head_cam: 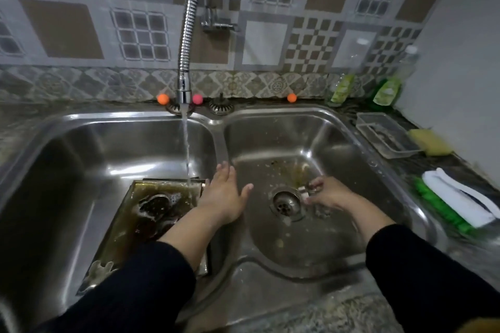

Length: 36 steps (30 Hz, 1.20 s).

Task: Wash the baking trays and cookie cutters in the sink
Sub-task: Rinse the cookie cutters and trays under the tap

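Baking trays [151, 224], stacked in the left basin at 8 o'clock, soaking under the tap stream [186, 149].
Left hand [224, 197], fingers spread and holding nothing, hovers over the divider; right hand [328, 193] pinches a small metal piece, likely a cookie cutter [307, 192], beside the drain [286, 203] at 3 o'clock, presumably for rinsing.

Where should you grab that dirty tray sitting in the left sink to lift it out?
Probably by the baking tray's raised right rim, beside the left hand. The tray lies flat with dirty water pooled inside, so pinching the rim from the right looks easiest.
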Each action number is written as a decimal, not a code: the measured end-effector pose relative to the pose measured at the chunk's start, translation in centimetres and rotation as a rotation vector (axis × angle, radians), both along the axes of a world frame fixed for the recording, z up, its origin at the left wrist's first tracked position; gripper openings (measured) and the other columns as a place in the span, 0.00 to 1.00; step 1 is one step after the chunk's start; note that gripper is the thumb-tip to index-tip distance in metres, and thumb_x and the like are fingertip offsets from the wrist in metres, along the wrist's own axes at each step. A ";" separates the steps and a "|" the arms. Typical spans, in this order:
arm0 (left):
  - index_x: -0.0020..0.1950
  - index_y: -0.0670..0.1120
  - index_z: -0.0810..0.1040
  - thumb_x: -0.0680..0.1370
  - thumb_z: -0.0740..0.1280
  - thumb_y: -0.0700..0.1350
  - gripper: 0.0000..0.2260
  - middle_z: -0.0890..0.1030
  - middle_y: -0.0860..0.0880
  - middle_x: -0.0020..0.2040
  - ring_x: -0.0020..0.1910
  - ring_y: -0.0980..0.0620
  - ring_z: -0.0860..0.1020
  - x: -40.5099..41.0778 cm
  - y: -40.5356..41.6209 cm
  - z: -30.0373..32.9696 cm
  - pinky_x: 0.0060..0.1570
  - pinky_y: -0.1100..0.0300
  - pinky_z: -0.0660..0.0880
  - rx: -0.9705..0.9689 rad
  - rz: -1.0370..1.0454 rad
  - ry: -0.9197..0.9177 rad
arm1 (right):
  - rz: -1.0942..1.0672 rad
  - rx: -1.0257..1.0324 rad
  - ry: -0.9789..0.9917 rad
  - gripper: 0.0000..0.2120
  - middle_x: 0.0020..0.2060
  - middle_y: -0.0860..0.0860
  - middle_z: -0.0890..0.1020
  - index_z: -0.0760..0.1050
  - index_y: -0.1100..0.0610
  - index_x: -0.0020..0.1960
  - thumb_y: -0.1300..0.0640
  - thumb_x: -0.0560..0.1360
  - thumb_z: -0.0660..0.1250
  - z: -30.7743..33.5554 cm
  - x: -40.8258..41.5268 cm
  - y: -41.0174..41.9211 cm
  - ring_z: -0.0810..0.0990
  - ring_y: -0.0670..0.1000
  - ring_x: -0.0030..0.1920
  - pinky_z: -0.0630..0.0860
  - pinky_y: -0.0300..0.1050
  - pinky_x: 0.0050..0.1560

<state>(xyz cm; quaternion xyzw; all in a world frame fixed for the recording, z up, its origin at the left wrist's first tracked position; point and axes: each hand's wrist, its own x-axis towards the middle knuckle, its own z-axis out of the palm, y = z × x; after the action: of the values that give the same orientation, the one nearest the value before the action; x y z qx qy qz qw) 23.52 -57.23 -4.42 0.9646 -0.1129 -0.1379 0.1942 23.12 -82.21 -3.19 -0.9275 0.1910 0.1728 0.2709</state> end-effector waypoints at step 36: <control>0.77 0.47 0.58 0.82 0.57 0.50 0.25 0.58 0.45 0.77 0.75 0.45 0.58 -2.4 6.9 -2.7 0.75 0.53 0.56 -0.039 0.049 -0.073 | 0.614 -0.286 -0.264 0.16 0.59 0.51 0.77 0.74 0.48 0.63 0.47 0.76 0.64 4.4 -1.2 14.9 0.73 0.54 0.62 0.72 0.48 0.60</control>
<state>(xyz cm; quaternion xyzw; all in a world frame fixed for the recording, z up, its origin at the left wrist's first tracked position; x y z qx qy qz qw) 21.12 -50.31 -7.16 0.9675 -0.0992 -0.0956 0.2122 21.92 -67.31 1.19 -0.9845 -0.1107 0.0964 0.0963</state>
